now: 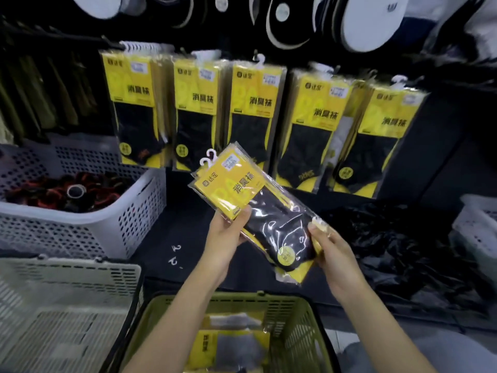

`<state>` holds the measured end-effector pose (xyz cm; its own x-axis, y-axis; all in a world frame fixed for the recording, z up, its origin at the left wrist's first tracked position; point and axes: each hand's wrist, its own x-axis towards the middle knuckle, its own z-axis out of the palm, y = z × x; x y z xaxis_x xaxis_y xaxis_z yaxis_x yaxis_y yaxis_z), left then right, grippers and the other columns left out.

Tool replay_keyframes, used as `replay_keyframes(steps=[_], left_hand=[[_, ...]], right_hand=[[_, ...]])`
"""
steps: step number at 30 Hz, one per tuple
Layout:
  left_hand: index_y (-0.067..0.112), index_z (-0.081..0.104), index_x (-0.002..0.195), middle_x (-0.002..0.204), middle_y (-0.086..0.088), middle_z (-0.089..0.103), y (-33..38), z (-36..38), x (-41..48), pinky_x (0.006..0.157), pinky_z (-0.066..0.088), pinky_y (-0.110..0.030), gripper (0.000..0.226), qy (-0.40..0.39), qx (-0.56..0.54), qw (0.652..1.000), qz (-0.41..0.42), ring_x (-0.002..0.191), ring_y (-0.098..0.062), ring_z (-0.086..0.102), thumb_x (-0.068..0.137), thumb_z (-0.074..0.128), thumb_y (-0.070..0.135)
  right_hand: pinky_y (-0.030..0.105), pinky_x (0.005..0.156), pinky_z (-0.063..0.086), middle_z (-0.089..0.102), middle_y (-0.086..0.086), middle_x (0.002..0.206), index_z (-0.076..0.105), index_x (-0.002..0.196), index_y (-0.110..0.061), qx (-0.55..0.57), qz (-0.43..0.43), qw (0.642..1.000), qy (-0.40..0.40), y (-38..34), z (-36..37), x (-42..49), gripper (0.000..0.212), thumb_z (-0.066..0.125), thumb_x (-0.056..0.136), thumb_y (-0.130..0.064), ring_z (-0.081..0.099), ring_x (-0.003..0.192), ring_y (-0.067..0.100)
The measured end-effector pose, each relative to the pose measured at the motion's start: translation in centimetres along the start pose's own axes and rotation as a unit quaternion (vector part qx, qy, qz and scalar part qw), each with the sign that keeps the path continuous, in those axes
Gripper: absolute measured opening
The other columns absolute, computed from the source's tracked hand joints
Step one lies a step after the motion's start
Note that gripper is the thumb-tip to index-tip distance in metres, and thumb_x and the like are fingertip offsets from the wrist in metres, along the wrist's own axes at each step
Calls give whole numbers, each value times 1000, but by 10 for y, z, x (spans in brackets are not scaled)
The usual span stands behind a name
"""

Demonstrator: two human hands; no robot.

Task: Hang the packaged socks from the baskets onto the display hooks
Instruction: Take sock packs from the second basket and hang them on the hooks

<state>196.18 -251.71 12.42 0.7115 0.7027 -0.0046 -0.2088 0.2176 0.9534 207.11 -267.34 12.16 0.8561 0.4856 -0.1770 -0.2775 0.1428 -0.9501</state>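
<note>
Both my hands are busy with one small stack (258, 208) of sock packs. It is lifted above the green basket (301, 316) and tilted, and its white hangers (209, 157) point up and left toward the display. My left hand (228, 232) pinches the stack at its left edge, with the thumb on the yellow card. My right hand (333, 251) grips the lower end, with the thumb on the film.

I judge that the step is the carrying: the stack is out of the basket but not yet hung. Next I must turn it upright, choose a hook and slide the hanger loops over its tip. Probably one hand should go up near the hangers to guide them.

At the left stands a white basket (80, 224) of hard plastic with many small holes. It holds soft red and black things that I cannot name. Above it a hook (134, 46) is crowded with white hangers. The hung packs (134, 109) make five rows of flat rectangles, glossy clear film over yellow card and dark socks.

The film on my stack is shiny and wrinkled, so I think it may slip between the fingers. More packs (231, 343) lie in the green basket, which is a stiff plastic grid. At the right a black sheet (403, 251) lies crumpled and glossy, and beyond it stands a second white basket (478, 227).
</note>
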Motion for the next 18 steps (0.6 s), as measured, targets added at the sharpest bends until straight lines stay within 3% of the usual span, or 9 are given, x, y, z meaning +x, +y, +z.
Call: replay_keyframes(steps=[2,4,6,11,14,16,18], left_hand=[[27,61,106,100,12,72,6,-3,3,77,53,-19,25,-5,44,998,38,94,-3,67,83,68,29],[26,60,108,97,22,72,11,2,4,70,47,-5,30,-40,86,993,69,89,7,65,80,70,26],[25,61,106,92,26,71,13,12,6,66,45,-2,29,-74,119,987,78,84,10,65,81,72,20],[30,65,98,90,18,73,22,40,13,67,48,-7,37,-99,182,971,121,83,3,68,64,82,32],[31,67,94,88,22,73,29,57,18,63,47,-4,42,-110,164,972,130,82,6,67,55,82,41],[32,67,91,84,26,72,35,68,20,61,45,-2,34,-128,158,970,129,80,10,66,61,75,47],[26,65,79,63,25,67,41,79,23,54,41,0,32,-121,151,972,129,62,11,63,69,62,56]], right_hand=[[20,90,45,60,-4,127,51,134,-18,-61,-63,996,27,-13,-6,2,52,68,85,-20,59,111,8],[11,86,45,59,-11,126,51,133,-23,-95,-120,988,8,-28,-4,2,56,70,81,-26,56,112,-3],[6,79,47,64,-15,119,56,128,-26,-115,-149,982,-22,-41,4,3,55,70,76,-35,59,105,-10],[8,71,50,75,-10,96,68,101,-26,-105,-219,970,-24,-68,11,5,20,70,81,-25,68,90,0],[10,67,51,75,-7,94,67,99,-20,-86,-226,970,-29,-81,5,5,27,71,75,-31,71,87,6],[13,67,53,76,-1,95,67,100,-15,-63,-214,975,-23,-89,-2,7,34,71,72,-32,72,88,11],[17,68,56,75,3,97,67,101,-12,-35,-199,979,-11,-95,-12,11,32,71,75,-29,72,88,14]])
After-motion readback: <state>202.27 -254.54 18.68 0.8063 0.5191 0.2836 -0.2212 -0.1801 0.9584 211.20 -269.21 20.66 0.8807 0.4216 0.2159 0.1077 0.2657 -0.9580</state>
